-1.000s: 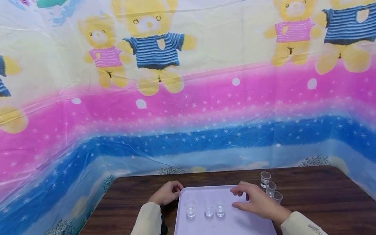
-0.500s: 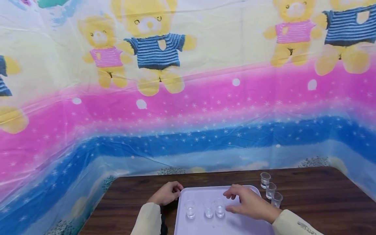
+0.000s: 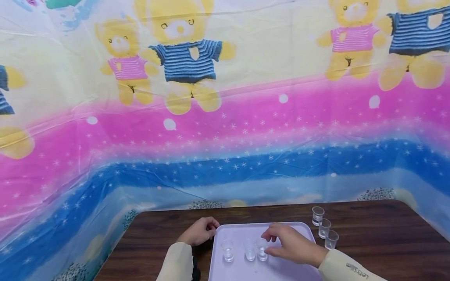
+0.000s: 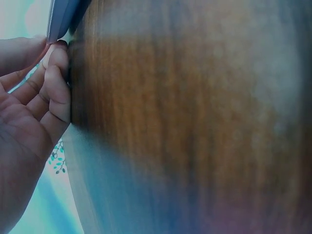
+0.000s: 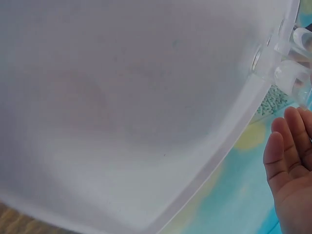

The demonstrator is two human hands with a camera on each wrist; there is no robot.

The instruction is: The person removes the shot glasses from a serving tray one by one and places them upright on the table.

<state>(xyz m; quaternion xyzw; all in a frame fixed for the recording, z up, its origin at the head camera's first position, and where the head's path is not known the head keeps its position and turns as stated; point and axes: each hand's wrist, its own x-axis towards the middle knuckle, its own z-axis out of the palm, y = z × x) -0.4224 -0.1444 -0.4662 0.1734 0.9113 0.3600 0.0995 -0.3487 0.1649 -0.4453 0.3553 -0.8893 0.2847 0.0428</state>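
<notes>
A lilac tray lies on the dark wooden table. My left hand pinches its far left corner between thumb and fingers, and the tray's edge shows in that grip in the left wrist view. Several small clear shot glasses stand on the tray. My right hand holds the rightmost shot glass between thumb and forefinger, its other fingers loosely extended. Close to its left stands another shot glass, with one more glass farther left. The right thumb is out of the right wrist view.
Right of the tray, more shot glasses stand in a slanting row on the table: a far one, a middle one and a near one. A printed bear curtain hangs behind the table.
My right hand has moved left across the tray to the rightmost shot glass and taken hold of it. That glass has shifted slightly left. My left hand has stayed at the tray corner.
</notes>
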